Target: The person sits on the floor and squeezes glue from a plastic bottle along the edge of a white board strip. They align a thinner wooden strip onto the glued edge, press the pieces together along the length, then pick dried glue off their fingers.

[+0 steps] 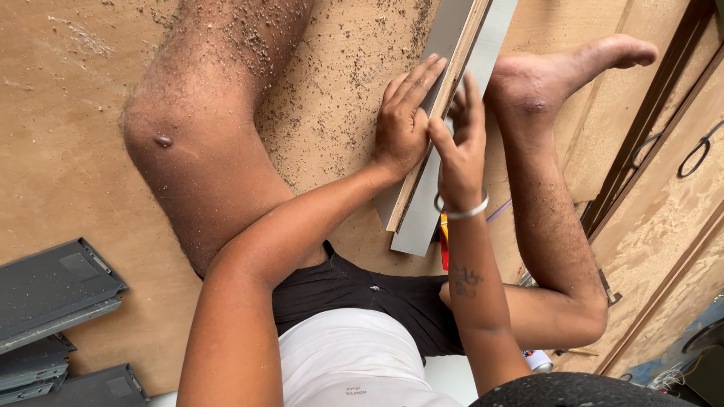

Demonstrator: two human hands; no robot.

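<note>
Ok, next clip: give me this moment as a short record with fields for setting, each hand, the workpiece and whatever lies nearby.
setting: person seated on a brown board floor strewn with sawdust
left hand: flat on the grey laminated strip, fingers extended
right hand: fingers at the strip's edge, metal bangle on the wrist
workpiece: long strip lying between the bare legs
nearby: dark grey panels stacked at lower left

Grey laminated board point(445, 113) cut off at top edge
</note>
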